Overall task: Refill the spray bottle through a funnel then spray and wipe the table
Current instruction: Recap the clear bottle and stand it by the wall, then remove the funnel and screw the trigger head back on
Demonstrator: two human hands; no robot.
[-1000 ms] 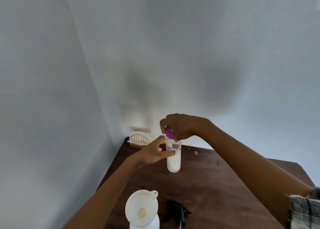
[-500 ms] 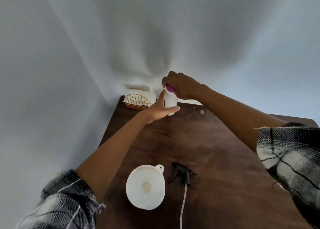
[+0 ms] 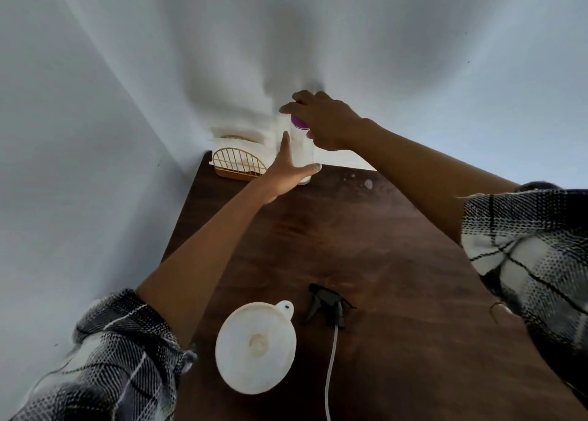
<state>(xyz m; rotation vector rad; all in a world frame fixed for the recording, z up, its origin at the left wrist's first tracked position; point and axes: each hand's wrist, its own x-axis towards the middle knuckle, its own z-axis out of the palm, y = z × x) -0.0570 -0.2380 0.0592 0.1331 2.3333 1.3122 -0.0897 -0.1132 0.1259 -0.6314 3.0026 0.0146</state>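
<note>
A white bottle (image 3: 302,153) with a purple cap (image 3: 299,123) stands at the far end of the brown table (image 3: 381,245), close to the wall. My left hand (image 3: 283,178) holds the bottle's body, thumb across its front. My right hand (image 3: 324,121) curls over the purple cap from above. Near me, a white funnel (image 3: 256,347) stands upright; whatever it stands in is hidden beneath it. To the funnel's right, a black spray trigger head (image 3: 329,307) lies on the table with its clear dip tube (image 3: 329,373) trailing toward me.
A gold wire holder (image 3: 237,164) with white paper sits in the far left corner, just left of the bottle. A few pale drops or spots (image 3: 368,184) mark the wood to the bottle's right. White walls close the table's left and far sides.
Both hands have moved the capped white bottle away from me to the table's far end beside the wire holder. The view has tilted down, showing more of the table, funnel and trigger head.
</note>
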